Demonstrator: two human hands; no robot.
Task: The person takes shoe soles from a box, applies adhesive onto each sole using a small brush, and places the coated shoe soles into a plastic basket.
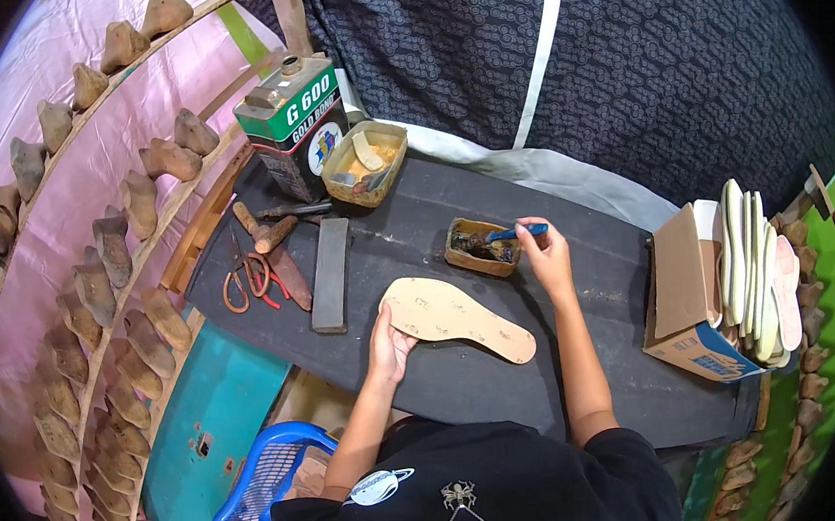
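Head view, seen from above: two hands, well apart, each occupied. Left hand (389, 344): thumb on top, pinching the broad end of one tan sole-shaped board (453, 318), which is over the near middle of the worktop (607, 271); cannot tell whether its underside touches. Right hand (547, 253): gripping one blue-handled tool (532, 230), far end inside one small brown-walled container (479, 262) with dark, smeared contents. Further left: one grey rectangular block (331, 278); one wooden-handled hammer (274, 235); one pair of scissors (252, 275) with orange-brown loops; one red-handled tool (276, 295), partly covered. Behind these, one metal can (282, 125) and, just beside it, one yellowish tray (364, 192) holding a pale curved piece and several scraps. Right: one cardboard box (678, 276) with several pale insoles (745, 262) upright, overlapping, exact count uncertain, plus one pinkish (785, 293). Below left, one blue basket (225, 519). Racked shoe lasts (112, 251) at far left: dozens. Labels: can, white lettering on green and black, one round emblem; box, white lettering on blue; board, several small handwritten marks.
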